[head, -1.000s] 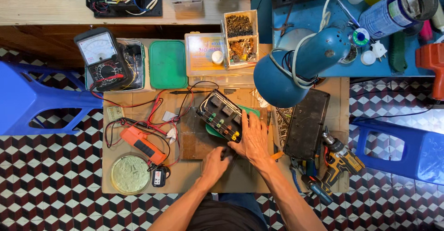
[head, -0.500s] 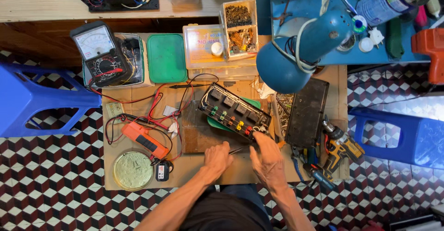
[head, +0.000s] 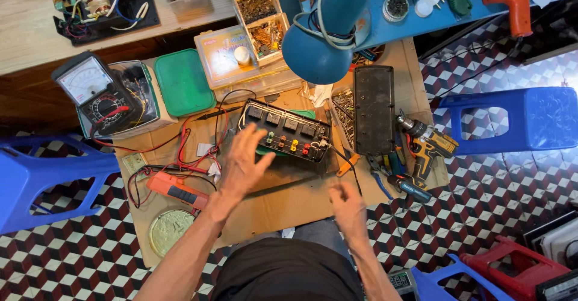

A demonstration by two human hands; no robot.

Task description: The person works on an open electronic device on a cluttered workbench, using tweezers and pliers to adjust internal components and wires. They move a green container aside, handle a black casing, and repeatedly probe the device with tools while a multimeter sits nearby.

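At the bottom centre of the frame, the person's dark-clothed lap and two bare forearms reach upward. The right hand (head: 346, 201), lower centre-right, is blurred; its fingers look loosely curled over bare cardboard, holding nothing that can be made out. The left hand (head: 245, 159), at centre, has its fingers spread wide, fingertips at the left end of an open black power strip (head: 286, 133) with coloured parts inside, lying tilted in the middle of the cardboard sheet (head: 289, 201). Left of the hand lies an orange meter (head: 177, 191) with red leads. Right of the strip sits a black cover (head: 373, 109), then a yellow-and-black drill (head: 428, 147). Farther up are a blue lamp (head: 325, 36) and, upper left, an analogue multimeter (head: 96, 93).
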